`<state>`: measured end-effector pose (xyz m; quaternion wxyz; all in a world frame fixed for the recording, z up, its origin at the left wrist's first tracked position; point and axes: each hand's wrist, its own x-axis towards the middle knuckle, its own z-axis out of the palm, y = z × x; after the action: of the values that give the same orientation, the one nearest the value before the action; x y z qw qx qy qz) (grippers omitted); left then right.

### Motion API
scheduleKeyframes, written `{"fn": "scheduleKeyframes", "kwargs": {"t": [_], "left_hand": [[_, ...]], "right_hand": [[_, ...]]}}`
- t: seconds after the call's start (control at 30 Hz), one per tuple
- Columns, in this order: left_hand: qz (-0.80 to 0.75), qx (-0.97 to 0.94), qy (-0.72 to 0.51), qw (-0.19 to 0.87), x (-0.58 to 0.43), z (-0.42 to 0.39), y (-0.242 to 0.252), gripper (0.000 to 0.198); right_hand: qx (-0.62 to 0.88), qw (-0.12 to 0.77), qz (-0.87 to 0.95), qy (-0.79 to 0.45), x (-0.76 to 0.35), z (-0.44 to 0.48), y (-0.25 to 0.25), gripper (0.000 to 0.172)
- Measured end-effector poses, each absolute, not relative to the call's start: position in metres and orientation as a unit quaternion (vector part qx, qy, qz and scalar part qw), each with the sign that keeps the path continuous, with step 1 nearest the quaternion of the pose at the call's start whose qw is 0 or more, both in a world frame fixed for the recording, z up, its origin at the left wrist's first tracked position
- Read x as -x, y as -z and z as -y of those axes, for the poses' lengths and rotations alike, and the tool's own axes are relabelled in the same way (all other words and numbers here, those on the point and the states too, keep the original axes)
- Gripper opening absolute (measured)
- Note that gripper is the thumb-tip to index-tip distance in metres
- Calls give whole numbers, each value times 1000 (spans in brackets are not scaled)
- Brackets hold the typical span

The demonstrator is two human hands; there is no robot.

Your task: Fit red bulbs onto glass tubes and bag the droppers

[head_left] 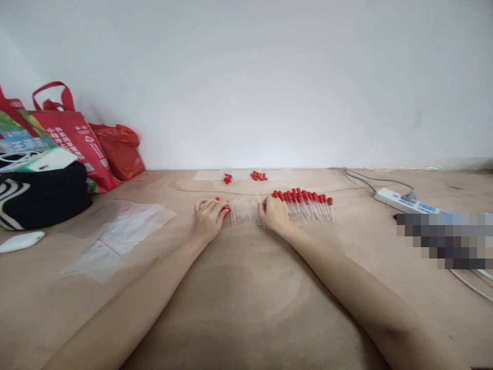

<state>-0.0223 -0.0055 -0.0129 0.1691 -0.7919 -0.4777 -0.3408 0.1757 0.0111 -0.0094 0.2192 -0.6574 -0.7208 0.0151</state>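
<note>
My left hand (208, 220) rests on the wooden table with its fingers closed around a red rubber bulb (227, 210); more red pieces show past its fingers. A row of thin clear tubes (243, 211) lies side by side between my hands. My right hand (275, 214) pinches one thin tube (258, 196), whose upper end sticks up past the fingertips. Just right of this hand lies a row of droppers (310, 208), clear tubes with red bulbs on their far ends. Part of that row is hidden behind the right hand.
Loose red bulbs (258, 176) lie on a clear plastic bag (208, 175) near the wall. More plastic bags (119, 236) lie at left, near a black striped pouch (42, 198) and red shopping bags (77, 144). A power strip (396, 199) with cables stands at right.
</note>
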Motion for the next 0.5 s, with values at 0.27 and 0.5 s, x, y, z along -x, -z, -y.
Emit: {"fn": "scheduleKeyframes", "kwargs": {"t": [0.27,0.5], "left_hand": [[422,796,414,132,17,19,13,18],[371,829,417,41,-3,37,18,17]], "right_hand": [[453,362,814,-33,-217,21,36,22],[401,363,841,-10,-244,46,37,26]]}}
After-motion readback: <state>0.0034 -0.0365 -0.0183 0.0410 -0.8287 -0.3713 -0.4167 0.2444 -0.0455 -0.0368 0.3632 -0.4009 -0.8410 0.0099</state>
